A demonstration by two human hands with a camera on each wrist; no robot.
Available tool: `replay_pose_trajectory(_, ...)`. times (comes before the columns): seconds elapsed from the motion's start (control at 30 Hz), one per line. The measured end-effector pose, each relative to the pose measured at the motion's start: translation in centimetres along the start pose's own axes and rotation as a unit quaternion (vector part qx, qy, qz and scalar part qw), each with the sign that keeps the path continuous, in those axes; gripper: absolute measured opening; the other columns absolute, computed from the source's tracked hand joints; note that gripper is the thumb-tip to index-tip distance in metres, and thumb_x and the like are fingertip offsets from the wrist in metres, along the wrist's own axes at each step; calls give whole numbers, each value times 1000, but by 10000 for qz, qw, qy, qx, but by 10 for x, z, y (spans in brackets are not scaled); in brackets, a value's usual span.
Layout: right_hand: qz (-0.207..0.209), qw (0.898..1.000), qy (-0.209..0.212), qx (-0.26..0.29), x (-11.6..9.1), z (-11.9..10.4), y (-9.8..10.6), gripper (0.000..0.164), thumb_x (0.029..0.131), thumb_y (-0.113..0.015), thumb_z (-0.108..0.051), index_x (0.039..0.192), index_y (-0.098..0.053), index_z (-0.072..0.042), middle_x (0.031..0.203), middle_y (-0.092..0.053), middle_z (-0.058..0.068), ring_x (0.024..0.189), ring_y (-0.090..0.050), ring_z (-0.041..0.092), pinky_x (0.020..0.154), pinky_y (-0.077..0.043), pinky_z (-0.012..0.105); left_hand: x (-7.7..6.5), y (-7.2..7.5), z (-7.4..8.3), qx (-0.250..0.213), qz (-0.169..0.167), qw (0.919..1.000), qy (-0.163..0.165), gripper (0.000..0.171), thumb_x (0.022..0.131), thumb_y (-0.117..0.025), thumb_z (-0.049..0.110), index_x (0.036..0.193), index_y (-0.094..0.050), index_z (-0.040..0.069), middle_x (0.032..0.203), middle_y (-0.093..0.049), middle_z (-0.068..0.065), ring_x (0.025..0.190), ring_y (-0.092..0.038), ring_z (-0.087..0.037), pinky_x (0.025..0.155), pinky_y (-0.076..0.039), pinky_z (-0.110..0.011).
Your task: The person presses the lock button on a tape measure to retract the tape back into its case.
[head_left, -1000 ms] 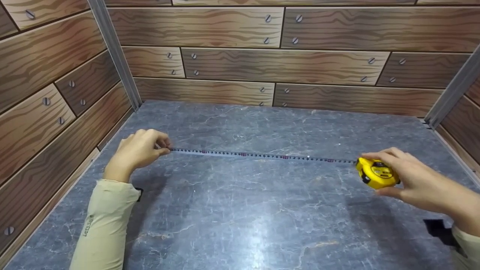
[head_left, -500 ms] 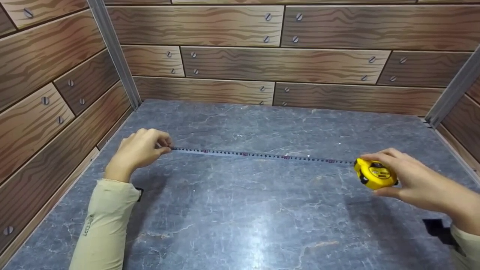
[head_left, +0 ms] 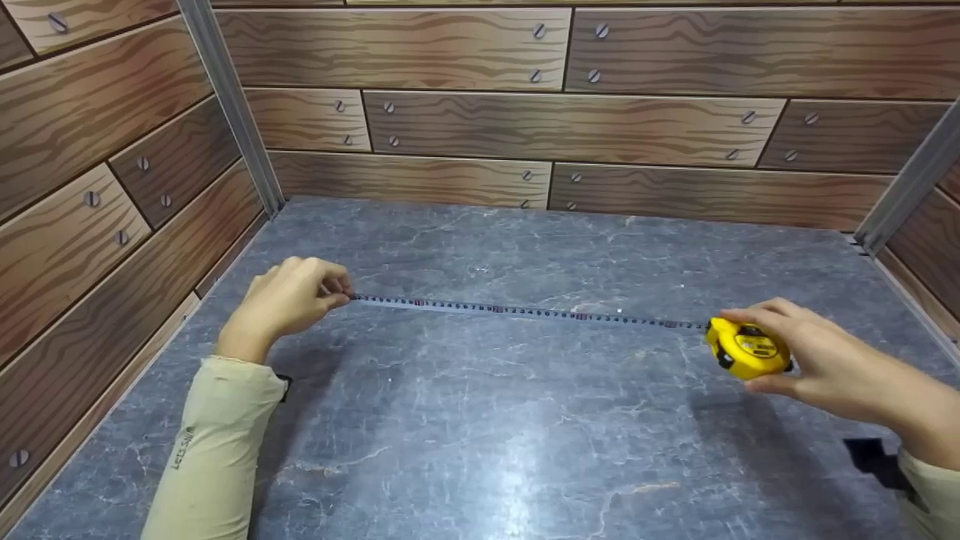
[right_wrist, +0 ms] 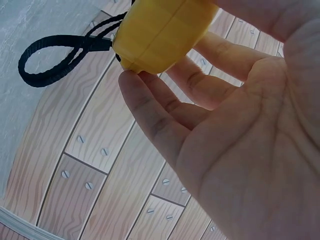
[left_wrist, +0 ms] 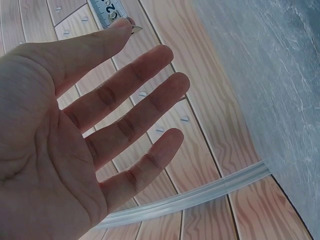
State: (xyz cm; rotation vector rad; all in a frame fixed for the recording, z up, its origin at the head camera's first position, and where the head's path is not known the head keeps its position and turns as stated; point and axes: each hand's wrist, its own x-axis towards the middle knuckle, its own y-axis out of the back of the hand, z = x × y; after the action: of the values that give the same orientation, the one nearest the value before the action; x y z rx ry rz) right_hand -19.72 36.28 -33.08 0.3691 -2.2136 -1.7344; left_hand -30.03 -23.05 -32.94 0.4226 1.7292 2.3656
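Observation:
A yellow tape measure [head_left: 750, 351] with black trim is gripped between the thumb and fingers of my right hand [head_left: 825, 360], at the right of the head view. Its blade [head_left: 498, 309] runs out leftward over the table, marked with black and red numbers. At the far end my left hand [head_left: 289, 300] pinches the blade's tip. In the left wrist view, the thumb [left_wrist: 92, 52] lies on the blade's metal end hook [left_wrist: 135, 28], while three other fingers spread loosely. A black wrist strap [right_wrist: 52, 60] loops from the case in the right wrist view.
Below both hands lies a grey-blue marbled tabletop [head_left: 420, 435]. Wood-plank patterned walls [head_left: 450, 124] enclose it at the back and sides, with metal corner posts [head_left: 232, 105] at the back left and back right.
My left hand and the blade's end have shifted slightly right. The tape measure case has moved a little left, so slightly less blade shows between the hands.

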Motion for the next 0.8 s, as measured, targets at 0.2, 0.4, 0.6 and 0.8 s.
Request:
replay_pose_trajectory(0.2,-113,9999,-60,52,1,4,-4,86,83,-92,-12,157,-50,-4,142,-59,22,126,-63,44,102,-52,70,0,-1,1,-33,-17,10000,-9,4,99,-77,21,101,-81,21,107,-83,-1,97,-76,-26,85,-55,-60)
replay_pose_trajectory(0.4,-154,9999,-26,43,3,3,-2,86,82,-92,-13,157,-51,-3,143,-59,22,127,-62,47,102,-52,71,1,-4,1,-52,-33,10000,-49,6,99,-77,21,103,-81,22,108,-83,-1,95,-75,-25,82,-55,-59)
replay_pose_trajectory(0.6,-15,10000,90,30,3,1,0,84,81,-93,-13,154,-54,-3,142,-61,22,126,-63,48,101,-52,71,2,-6,1,-77,-84,9999,-41,5,99,-77,20,102,-81,23,105,-83,-1,91,-74,-23,78,-54,-56)
replay_pose_trajectory(0.8,31,9999,127,2,3,2,-1,85,79,-94,-14,154,-55,-2,141,-61,24,125,-63,50,101,-52,71,5,-6,4,-60,-121,9999,-68,4,99,-78,21,100,-81,22,104,-82,0,92,-73,-22,80,-53,-56)
